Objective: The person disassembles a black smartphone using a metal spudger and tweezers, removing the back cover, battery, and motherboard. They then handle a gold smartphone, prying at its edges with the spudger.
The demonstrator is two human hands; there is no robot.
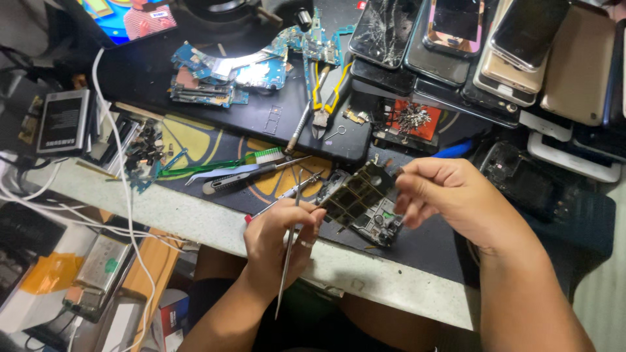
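Observation:
My left hand [282, 236] grips metal tweezers [290, 251] that point down past the bench edge; its fingertips also touch the lower left corner of a dark phone circuit board [357, 195]. My right hand [450, 199] pinches the board's upper right corner, with the fingers curled over it. The board hangs tilted just above an opened phone frame [380, 225] lying on the dark mat [430, 244].
Yellow-handled pliers [324, 98], a screwdriver, a utility knife [242, 177] and a green-bristled brush [215, 166] lie behind the hands. Blue circuit boards [222, 72] are piled at the back. Several phones with cracked screens [482, 45] are stacked at the right. A battery [63, 121] and white cables are at the left.

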